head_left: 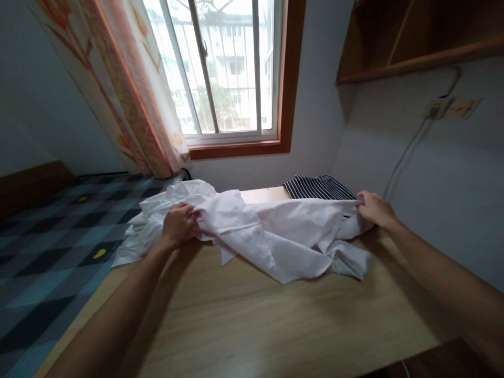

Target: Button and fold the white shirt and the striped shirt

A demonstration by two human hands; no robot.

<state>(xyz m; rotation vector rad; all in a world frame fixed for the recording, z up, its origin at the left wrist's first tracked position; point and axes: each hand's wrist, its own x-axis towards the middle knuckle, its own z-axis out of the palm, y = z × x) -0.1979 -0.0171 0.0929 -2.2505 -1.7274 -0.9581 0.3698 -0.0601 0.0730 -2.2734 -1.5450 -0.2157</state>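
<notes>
A white shirt with long sleeves is stretched between my two hands over the wooden table. My left hand is closed on the cloth at its left part. At the far right end, my right hand pinches the upper edge of the shirt. One sleeve hangs toward me with its cuff on the tabletop. Beside my left hand lies a heap of white cloth, and I cannot tell whether it is a separate garment. Behind the shirt is a folded black-and-white striped cloth.
A bed with a dark checked sheet adjoins the table on the left. A flowered curtain hangs by the window. To the right, a wooden shelf is above a wall socket with a cable.
</notes>
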